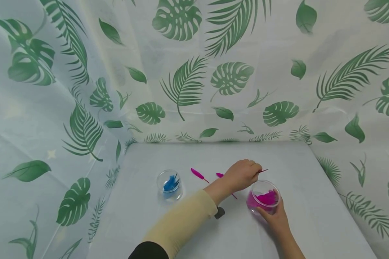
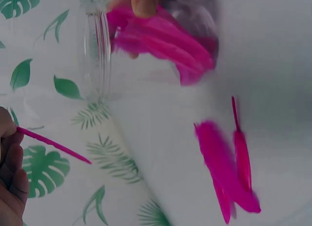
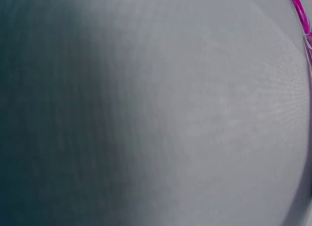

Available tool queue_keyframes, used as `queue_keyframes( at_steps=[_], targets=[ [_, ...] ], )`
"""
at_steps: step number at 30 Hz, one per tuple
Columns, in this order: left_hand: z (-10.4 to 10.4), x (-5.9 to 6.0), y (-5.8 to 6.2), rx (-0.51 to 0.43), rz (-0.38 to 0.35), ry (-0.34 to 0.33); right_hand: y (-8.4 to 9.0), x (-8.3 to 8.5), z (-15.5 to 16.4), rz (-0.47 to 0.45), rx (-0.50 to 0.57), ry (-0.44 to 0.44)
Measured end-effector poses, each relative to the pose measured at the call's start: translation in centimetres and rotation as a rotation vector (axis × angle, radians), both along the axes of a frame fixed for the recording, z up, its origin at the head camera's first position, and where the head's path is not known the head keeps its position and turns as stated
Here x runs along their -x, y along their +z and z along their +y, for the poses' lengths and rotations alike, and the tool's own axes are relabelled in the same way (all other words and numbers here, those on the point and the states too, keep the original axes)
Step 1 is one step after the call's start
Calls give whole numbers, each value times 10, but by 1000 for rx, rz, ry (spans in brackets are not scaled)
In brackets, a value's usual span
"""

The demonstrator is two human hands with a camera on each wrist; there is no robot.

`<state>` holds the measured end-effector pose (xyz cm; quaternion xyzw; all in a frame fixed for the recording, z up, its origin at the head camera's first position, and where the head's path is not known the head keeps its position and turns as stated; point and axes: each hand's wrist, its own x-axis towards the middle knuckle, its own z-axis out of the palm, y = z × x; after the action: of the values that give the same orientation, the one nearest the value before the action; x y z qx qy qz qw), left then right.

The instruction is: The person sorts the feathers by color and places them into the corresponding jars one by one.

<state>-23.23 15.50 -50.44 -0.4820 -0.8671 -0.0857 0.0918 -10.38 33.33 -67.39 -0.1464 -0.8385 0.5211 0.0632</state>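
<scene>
White table (image 1: 311, 201) under leaf-print curtains (image 1: 188, 79); left hand (image 1: 241, 175) pinches a pink feather (image 1: 263, 171), right hand (image 1: 275, 216) cups the jar (image 1: 262, 201) beside those fingers.

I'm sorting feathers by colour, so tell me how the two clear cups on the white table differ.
The clear plastic cup with pink feathers sits at the right; the clear plastic cup with blue feathers sits further left. The pink-feather cup is touched by the right hand, while the blue-feather cup stands alone. The pink-feather cup looks fuller than the blue-feather cup. Both are transparent, open-topped and upright on the white table.

Head overlooks table (image 1: 311, 201) — wrist views sit close.
</scene>
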Motion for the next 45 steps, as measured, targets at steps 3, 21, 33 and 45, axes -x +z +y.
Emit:
queue_keyframes(
  at_steps=[3, 21, 33, 45],
  targets=[
    [9, -7, -4, 3, -3, -19, -1, 0, 2, 25, -1, 6],
    [36, -35, -8, -24, 9, -69, -3, 0, 6, 34, -38, 33],
    [40, -43, -44, 168, -100, -8, -1, -2, 3, 19, -43, 21],
    [41, -44, -50, 229, -82, 8, -2, -1, 3, 35, -49, 21]
  ],
)
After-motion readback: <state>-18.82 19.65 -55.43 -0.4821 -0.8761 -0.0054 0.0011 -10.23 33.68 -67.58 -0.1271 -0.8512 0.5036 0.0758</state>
